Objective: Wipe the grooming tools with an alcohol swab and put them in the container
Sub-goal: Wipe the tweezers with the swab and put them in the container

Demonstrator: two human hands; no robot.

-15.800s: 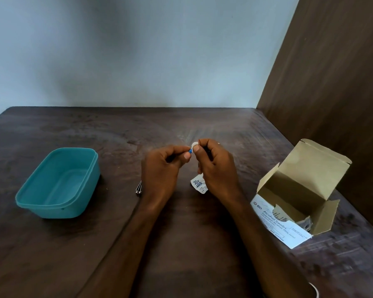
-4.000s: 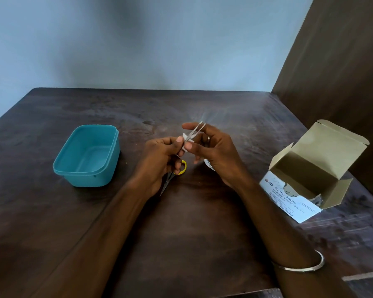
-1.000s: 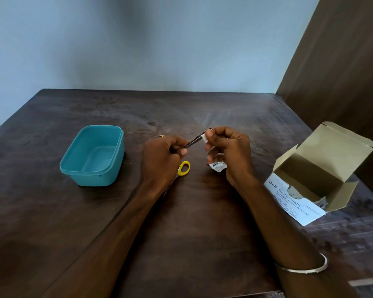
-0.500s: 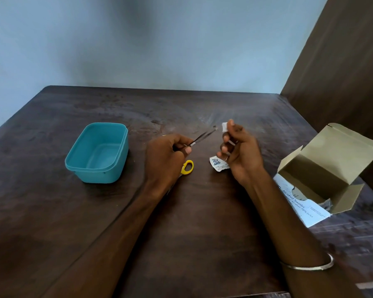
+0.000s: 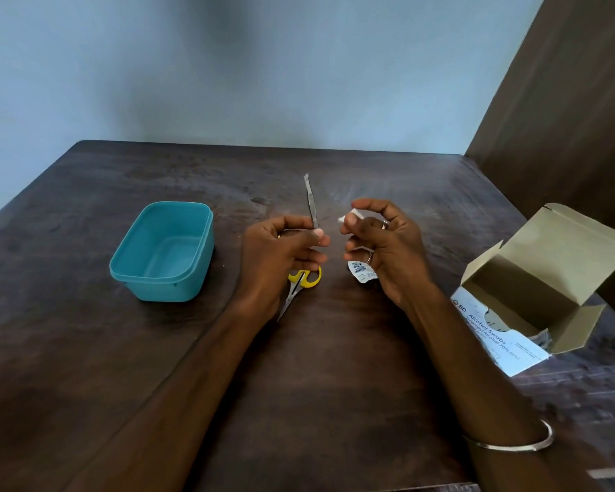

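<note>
Two tools outstanding: tweezers (image 5: pixel 310 202) pinched upright in left hand (image 5: pixel 284 250); yellow-handled scissors (image 5: pixel 300 283) on worktop (image 5: pixel 86 349). Right hand (image 5: pixel 380 243) pinches swab (image 5: pixel 347 217). Teal container (image 5: pixel 164 252) holds nothing visible; no tool stowed yet.

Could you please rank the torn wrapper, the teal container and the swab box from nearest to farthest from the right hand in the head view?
From the right hand:
1. Torn wrapper, just under its fingers.
2. Swab box, to its right.
3. Teal container, far left, beyond the left hand.
</note>
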